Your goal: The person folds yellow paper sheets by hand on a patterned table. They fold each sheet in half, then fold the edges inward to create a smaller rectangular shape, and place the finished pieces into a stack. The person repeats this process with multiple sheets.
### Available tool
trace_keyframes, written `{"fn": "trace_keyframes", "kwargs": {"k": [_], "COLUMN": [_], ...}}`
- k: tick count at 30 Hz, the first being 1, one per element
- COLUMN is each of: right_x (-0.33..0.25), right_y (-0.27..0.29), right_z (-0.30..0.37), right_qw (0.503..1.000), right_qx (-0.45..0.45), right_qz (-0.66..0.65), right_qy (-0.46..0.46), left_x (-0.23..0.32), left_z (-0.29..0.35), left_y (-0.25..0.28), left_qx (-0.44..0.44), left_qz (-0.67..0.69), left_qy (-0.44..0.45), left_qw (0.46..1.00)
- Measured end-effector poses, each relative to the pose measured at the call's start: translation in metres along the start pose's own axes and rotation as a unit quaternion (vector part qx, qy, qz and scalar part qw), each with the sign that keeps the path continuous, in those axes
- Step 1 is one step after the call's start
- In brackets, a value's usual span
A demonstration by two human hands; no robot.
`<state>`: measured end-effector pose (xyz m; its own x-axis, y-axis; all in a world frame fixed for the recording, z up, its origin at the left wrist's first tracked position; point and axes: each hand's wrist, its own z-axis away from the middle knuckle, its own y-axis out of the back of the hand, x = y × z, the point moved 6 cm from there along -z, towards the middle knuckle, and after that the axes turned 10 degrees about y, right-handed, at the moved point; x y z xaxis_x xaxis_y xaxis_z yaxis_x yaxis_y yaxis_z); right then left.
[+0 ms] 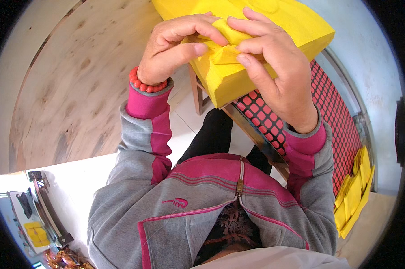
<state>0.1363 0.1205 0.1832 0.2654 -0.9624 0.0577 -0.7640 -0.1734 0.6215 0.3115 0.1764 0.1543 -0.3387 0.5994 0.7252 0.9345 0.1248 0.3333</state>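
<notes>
Grey-and-magenta jacket [207, 179] of the wearer nearest the camera, its two sleeves reaching up to the work. Yellow stack [301, 29] of thin, cloth-like sheets sits at upper centre-right, cut off by the top of the view; its near corner points down toward the lap and its right corner overhangs the red-and-black gridded surface [323, 112]. Raised yellow piece [229, 31] on top of the stack, between the hands. Left hand [178, 47]: fingers bent, index tip touching this piece, thumb apart from the index and laid on the yellow; cannot tell whether it grips. Right hand [276, 67]: thumb and forefinger closed on the near edge of the piece, other fingers spread above. Open room: a gap of pale floor [180, 117] between the wooden board [77, 80] and the stack, plus the space between the forearms. Board's right edge runs close to the left wrist, which wears a red bead bracelet [148, 85]. Wooden leg [196, 92] under the stack's left side and dark-clad knee [211, 134] limit the space below. Gridded surface lies beneath the right forearm; beyond it, pale wall [368, 49] bounds that side. Folded yellow pieces [355, 193] lie at lower right, near the right elbow. Yellow bundle [36, 234] at far lower left, well apart.
</notes>
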Motion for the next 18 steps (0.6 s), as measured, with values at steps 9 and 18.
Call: {"fn": "trace_keyframes", "kwargs": {"k": [9,18], "right_x": [0.0,0.001], "right_y": [0.0,0.01], "right_z": [-0.001,-0.004], "right_qw": [1.0,0.997], "right_qx": [0.012,0.072], "right_qz": [0.004,-0.01], "right_qy": [-0.001,0.002], "left_x": [-0.002,-0.007], "left_z": [0.0,0.001], "left_y": [-0.001,-0.002], "left_qx": [0.036,0.074], "left_qz": [-0.014,0.048], "left_qy": [-0.003,0.028], "left_qw": [0.999,0.996]}}
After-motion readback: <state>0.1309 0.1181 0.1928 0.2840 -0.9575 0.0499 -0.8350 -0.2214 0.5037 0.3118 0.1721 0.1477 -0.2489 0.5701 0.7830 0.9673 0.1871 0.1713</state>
